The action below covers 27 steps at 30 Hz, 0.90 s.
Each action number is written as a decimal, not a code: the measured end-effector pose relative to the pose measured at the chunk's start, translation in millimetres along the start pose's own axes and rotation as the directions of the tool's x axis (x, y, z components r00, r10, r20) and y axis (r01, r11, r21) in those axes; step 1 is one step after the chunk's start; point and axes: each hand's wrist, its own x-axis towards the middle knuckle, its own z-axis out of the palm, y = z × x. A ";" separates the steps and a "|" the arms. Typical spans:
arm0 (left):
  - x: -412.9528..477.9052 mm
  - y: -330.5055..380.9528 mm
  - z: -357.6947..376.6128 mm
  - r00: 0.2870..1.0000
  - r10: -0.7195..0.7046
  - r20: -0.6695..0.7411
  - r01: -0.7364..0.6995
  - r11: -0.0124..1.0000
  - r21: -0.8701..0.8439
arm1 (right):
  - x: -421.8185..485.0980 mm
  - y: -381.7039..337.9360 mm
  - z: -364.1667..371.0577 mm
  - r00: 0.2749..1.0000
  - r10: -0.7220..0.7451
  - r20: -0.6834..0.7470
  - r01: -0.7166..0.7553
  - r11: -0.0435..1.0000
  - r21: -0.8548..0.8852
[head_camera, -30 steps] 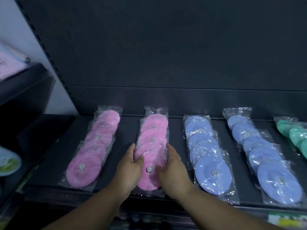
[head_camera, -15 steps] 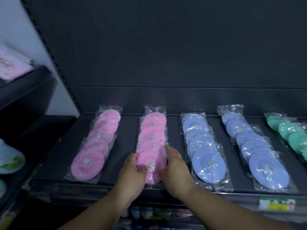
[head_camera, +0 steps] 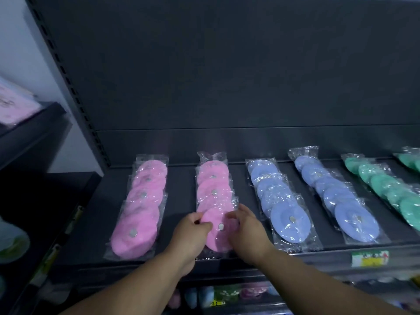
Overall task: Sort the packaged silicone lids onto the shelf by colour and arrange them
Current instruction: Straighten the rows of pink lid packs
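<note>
Rows of bagged silicone lids lie on a dark shelf (head_camera: 181, 201), running front to back. The left pink row (head_camera: 141, 208) lies untouched. My left hand (head_camera: 191, 233) and my right hand (head_camera: 247, 228) grip the two sides of the front pink lid pack (head_camera: 219, 235) in the second pink row (head_camera: 213, 187). To the right lie two blue rows (head_camera: 277, 201) (head_camera: 338, 196), then green lids (head_camera: 386, 185) at the far right. Each lid has a small metal disc at its centre.
The shelf's dark back panel (head_camera: 227, 76) rises behind the rows. A price label (head_camera: 369, 258) sits on the front rail. More packaged goods show on the lower shelf (head_camera: 216, 294). A side shelf at the left holds a pink packet (head_camera: 16, 103).
Both hands slid back along the second pink row to its front pack and now grip its sides. The view shifted right, showing more green lids.
</note>
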 end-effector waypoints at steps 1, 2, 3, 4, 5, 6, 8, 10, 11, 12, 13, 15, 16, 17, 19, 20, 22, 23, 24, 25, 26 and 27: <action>-1.2 -0.7 -1.0 1.000 0.011 0.003 -0.012 1.000 0.025 | -1.4 -0.9 2.1 1.000 0.006 -0.016 -0.006 1.000 0.008; -3.1 -0.6 -1.4 1.000 0.023 0.002 -0.023 0.998 0.050 | -2.7 -1.4 4.4 0.999 0.014 -0.030 -0.014 1.000 0.012; -4.7 -0.8 -2.0 0.999 0.043 0.001 -0.043 0.996 0.084 | -2.8 -1.0 7.3 0.999 0.027 -0.040 -0.026 0.999 0.019; -7.2 0.3 -2.0 0.998 0.063 0.001 -0.063 0.991 0.116 | -2.8 -0.2 10.2 0.998 0.044 -0.048 -0.043 0.999 0.028; -8.6 0.9 -1.7 0.997 0.080 0.007 -0.080 0.986 0.144 | -2.9 -0.5 12.1 0.996 0.063 -0.061 -0.061 0.997 0.036; -10.5 2.4 -1.3 0.996 0.091 0.013 -0.091 0.984 0.155 | -3.4 -2.0 12.5 0.994 0.087 -0.068 -0.084 0.996 0.040; -11.5 3.9 -1.4 0.996 0.085 0.033 -0.089 0.985 0.149 | -3.3 -4.6 12.0 0.992 0.110 -0.067 -0.107 0.993 0.046; -9.4 3.1 -0.9 0.997 0.072 0.038 -0.076 0.989 0.128 | -2.1 -6.1 12.2 0.993 0.109 -0.052 -0.105 0.992 0.066; -7.9 1.8 -0.4 0.997 0.070 0.033 -0.073 0.990 0.118 | -1.9 -7.4 12.8 0.993 0.105 -0.055 -0.100 0.992 0.077; -7.9 2.0 0.0 0.997 0.070 0.023 -0.072 0.992 0.107 | -1.2 -7.7 13.6 0.992 0.105 -0.065 -0.099 0.991 0.092; -6.8 0.3 0.1 0.997 0.072 0.025 -0.074 0.991 0.107 | -1.3 -7.8 14.7 0.991 0.106 -0.083 -0.097 0.990 0.105; -5.5 -2.2 -0.1 0.997 0.074 0.027 -0.077 0.990 0.114 | -1.9 -6.8 16.9 0.989 0.099 -0.113 -0.087 0.991 0.106; -5.1 -3.0 -0.1 0.996 0.081 0.028 -0.083 0.989 0.119 | -2.6 -6.8 17.3 0.989 0.096 -0.115 -0.085 0.991 0.099; -3.9 -4.9 0.0 0.996 0.086 0.032 -0.090 0.988 0.127 | -3.5 -6.8 17.3 0.989 0.087 -0.117 -0.077 0.993 0.088; -2.4 -7.9 0.6 0.994 0.108 0.032 -0.112 0.979 0.168 | -3.4 -5.5 17.4 0.990 0.069 -0.120 -0.061 0.996 0.067; -1.2 -10.3 1.5 0.992 0.120 0.030 -0.124 0.971 0.205 | -4.0 -5.1 17.2 0.992 0.059 -0.115 -0.053 0.997 0.052; 1.6 -15.9 3.5 0.989 0.139 0.041 -0.145 0.946 0.289 | -6.1 -4.9 16.4 0.995 0.029 -0.094 -0.028 1.000 0.010; 2.6 -17.8 3.8 0.988 0.148 0.053 -0.157 0.933 0.325 | -6.8 -4.1 16.1 0.997 0.018 -0.079 -0.018 1.000 -0.006; 3.6 -18.8 3.5 0.985 0.158 0.065 -0.171 0.919 0.356 | -7.5 -3.8 15.6 0.997 0.006 -0.072 -0.007 1.000 -0.017; 5.2 -19.7 2.6 0.984 0.163 0.078 -0.180 0.906 0.384 | -8.4 -4.4 14.6 0.998 0.003 -0.065 -0.005 1.000 -0.026; 5.7 -18.9 1.1 0.981 0.171 0.088 -0.193 0.888 0.417 | -9.3 -5.3 13.7 0.998 0.007 -0.064 -0.009 0.999 -0.033; 5.5 -17.7 -1.8 0.979 0.184 0.093 -0.206 0.867 0.453 | -10.2 -6.4 13.1 0.997 0.012 -0.076 -0.015 0.999 -0.044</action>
